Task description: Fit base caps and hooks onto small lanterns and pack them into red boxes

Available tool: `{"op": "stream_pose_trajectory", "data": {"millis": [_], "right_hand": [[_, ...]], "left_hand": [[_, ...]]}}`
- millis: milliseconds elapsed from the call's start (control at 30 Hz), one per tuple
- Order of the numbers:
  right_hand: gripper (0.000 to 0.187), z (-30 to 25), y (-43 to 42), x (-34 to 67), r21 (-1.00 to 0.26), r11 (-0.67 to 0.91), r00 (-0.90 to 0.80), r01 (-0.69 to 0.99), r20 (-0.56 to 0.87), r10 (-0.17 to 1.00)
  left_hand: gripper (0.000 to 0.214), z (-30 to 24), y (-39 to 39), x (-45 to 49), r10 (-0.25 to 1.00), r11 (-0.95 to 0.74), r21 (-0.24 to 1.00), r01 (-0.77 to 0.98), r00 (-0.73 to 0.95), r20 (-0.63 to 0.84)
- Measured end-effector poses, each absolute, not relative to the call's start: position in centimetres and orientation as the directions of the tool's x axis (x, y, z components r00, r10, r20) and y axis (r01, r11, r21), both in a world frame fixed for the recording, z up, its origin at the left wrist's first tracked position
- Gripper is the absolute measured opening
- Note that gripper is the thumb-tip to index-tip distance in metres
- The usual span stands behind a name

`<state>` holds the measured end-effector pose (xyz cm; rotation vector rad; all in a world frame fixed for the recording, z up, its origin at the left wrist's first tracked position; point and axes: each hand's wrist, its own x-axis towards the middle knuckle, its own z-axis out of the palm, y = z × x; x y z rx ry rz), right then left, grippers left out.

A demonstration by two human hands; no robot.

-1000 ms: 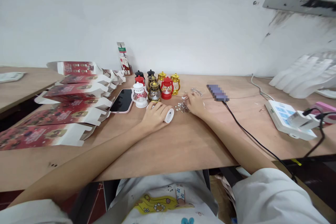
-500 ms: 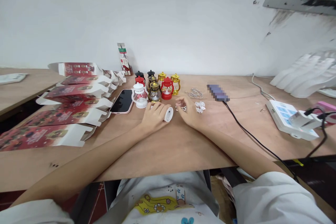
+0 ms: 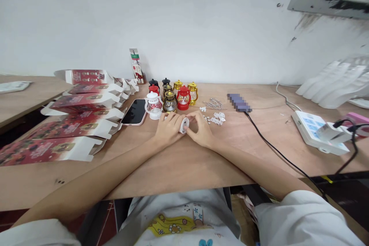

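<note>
My left hand is wrapped around a white mini lantern lying on its side, so mostly its round base shows, facing right. The fingers of my right hand are bent in a pinch against that base; whatever they hold is hidden. Just behind my hands stands a group of small lanterns, among them a white lantern, a bronze lantern, a red lantern and a gold lantern. Small white pieces lie right of my right hand, with thin metal bits behind them.
Open red printed boxes line the left side, next to a phone. A packaged tool leans on the wall. Rightward lie a pixelated device on a black cable, a white power strip and stacked white foam pieces.
My right hand has moved left from the small white pieces to the lantern's base, and its fingers now touch it. My left hand keeps its hold with little movement.
</note>
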<state>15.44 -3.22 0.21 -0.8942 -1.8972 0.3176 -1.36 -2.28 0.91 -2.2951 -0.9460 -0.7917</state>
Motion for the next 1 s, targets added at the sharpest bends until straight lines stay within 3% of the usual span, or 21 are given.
{"op": "stream_pose_trajectory", "data": {"millis": [433, 1000], "right_hand": [[0.026, 0.4, -3.4, 15.3, -0.558, 0.723, -0.244, 0.408, 0.696, 0.675], [0.032, -0.1, -4.2, 13.8, -0.74, 0.537, -0.059, 0.406, 0.565, 0.823]], "left_hand": [[0.03, 0.8, -2.1, -1.4, 0.42, -0.612, -0.263, 0.746, 0.588, 0.691], [0.026, 0.8, -2.2, -1.3, 0.431, -0.594, -0.297, 0.748, 0.607, 0.668]]}}
